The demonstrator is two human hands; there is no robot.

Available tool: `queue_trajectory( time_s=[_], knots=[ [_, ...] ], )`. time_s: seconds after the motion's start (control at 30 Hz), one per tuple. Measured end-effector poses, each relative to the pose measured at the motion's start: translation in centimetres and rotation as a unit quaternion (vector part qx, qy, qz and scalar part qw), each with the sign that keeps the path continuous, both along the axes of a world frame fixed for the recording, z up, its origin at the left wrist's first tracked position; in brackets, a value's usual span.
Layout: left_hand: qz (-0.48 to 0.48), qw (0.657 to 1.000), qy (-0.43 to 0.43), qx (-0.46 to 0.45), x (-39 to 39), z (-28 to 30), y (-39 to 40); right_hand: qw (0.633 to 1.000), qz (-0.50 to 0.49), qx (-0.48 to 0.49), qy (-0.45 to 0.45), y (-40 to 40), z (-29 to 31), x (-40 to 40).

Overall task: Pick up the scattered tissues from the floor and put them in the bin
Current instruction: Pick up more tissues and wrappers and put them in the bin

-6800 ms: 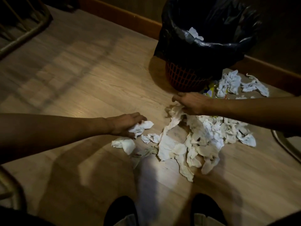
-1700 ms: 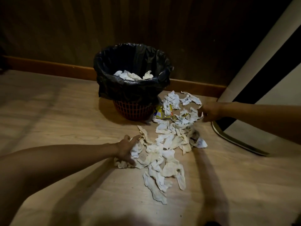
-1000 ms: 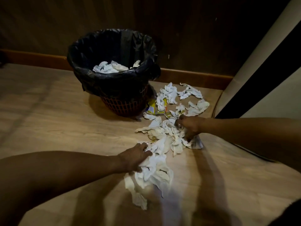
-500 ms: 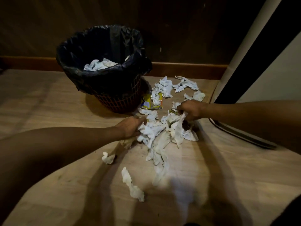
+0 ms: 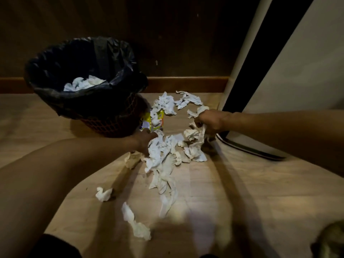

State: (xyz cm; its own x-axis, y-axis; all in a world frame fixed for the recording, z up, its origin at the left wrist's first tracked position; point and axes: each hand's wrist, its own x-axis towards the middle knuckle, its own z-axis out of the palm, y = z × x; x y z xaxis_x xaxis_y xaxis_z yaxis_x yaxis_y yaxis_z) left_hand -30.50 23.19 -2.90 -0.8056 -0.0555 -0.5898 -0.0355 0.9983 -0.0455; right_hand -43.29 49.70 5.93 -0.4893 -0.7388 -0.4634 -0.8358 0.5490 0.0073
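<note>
Tissues (image 5: 163, 157) fill both our hands: left hand (image 5: 144, 141) and right hand (image 5: 211, 122) each clutch a bunch above the floor (image 5: 232, 192). Bin (image 5: 83, 101) stands just left.

Pale wooden floor (image 5: 232, 192) under scattered white tissues (image 5: 162, 164), a yellow wrapper (image 5: 160, 118) and a black-lined bin (image 5: 104, 125).

The bin (image 5: 104, 110) hides part of the yellow wrapper (image 5: 149, 123) beside it.
</note>
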Motion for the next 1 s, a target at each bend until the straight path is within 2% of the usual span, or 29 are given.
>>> queue_trajectory(
  time_s=[0.1,0.17,0.3,0.4,0.53,0.63,0.83,1.0],
  knots=[
    [0.002,0.998,0.054,0.016,0.7,0.8,0.4,0.998,-0.049,-0.048,0.005,-0.5,1.3,0.0],
    [-0.007,0.998,0.056,0.027,1.2,2.1,0.6,0.993,-0.077,-0.087,0.016,-1.1,2.6,0.1],
    [-0.003,0.997,0.074,0.016,1.8,5.7,0.7,0.964,-0.162,-0.209,0.01,-2.8,5.6,0.1],
    [0.009,0.996,0.091,-0.007,2.7,8.7,0.6,0.93,-0.207,-0.305,0.009,-4.4,8.2,0.2],
    [0.045,0.988,0.144,0.026,4.2,12.6,0.0,0.86,-0.266,-0.435,-0.011,-7.1,12.1,0.8],
    [0.051,0.98,0.186,0.049,5.7,15.6,-0.3,0.812,-0.271,-0.517,-0.031,-9.7,15.4,1.7],
    [0.062,0.963,0.257,0.052,9.2,21.6,-2.8,0.785,-0.203,-0.583,-0.055,-16.5,20.2,5.3],
    [0.127,0.941,0.305,0.074,11.5,25.6,-6.2,0.788,-0.21,-0.574,-0.07,-22.3,20.6,7.6]
  ],
)
